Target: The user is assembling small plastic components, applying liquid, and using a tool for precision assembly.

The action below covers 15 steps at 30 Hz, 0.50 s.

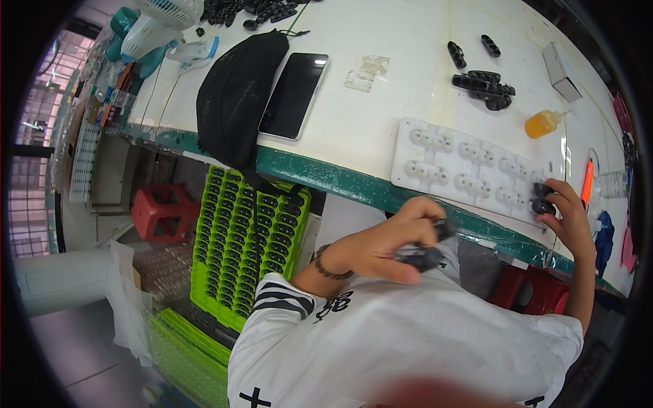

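Observation:
My left hand point(381, 241), a beaded bracelet at its wrist, is in front of the table edge. Its fingers and thumb close around a small black rounded part point(423, 258), with another dark lump point(445, 229) at the fingertips; both are slightly blurred. Over at the right end of a white plastic fixture plate point(425, 184), my right hand point(568, 214) pinches a black rounded part point(542, 205) against or just above the plate. Pairs of round recesses run along the plate in two rows. Whether that part sits in a recess is hidden.
Black strip-like parts point(483, 83) and a bottle of orange liquid point(541, 125) lie beyond the plate, near a white box point(562, 71). A tablet point(294, 95) and black bag point(238, 95) are left. Below stands a green tray point(193, 289) of black parts; a red stool point(162, 214) stands beside it.

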Available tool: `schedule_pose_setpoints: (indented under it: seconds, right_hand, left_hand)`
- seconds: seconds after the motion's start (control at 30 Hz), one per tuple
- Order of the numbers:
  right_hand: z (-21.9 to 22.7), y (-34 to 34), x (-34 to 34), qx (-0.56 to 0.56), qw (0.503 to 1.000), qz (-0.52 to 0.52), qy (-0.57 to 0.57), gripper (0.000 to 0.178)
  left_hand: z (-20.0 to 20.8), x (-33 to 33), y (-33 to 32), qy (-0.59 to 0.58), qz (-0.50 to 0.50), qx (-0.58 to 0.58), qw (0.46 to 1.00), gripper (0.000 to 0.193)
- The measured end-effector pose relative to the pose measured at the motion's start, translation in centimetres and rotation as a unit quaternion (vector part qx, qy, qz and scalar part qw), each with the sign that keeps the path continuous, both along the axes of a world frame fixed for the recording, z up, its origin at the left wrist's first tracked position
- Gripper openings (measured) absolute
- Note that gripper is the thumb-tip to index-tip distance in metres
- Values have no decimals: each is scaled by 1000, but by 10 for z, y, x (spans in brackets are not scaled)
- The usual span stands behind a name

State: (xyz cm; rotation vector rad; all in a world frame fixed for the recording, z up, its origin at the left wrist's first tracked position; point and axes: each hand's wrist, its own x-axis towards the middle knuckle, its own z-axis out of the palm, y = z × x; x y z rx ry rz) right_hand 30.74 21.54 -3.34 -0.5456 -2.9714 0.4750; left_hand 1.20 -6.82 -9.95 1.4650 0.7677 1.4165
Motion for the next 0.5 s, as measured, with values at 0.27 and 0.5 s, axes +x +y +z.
schedule_pose_setpoints:
  seconds: [0.27,0.5]
  right_hand:
    - [9,-17,-22,23,1000,-6,-18,38]
    - [9,-21,-17,40,998,8,-43,36]
  left_hand:
    - [-33,-10,-84,-50,219,-151,963,60]
    - [-45,-6,-98,-12,228,-178,957,60]
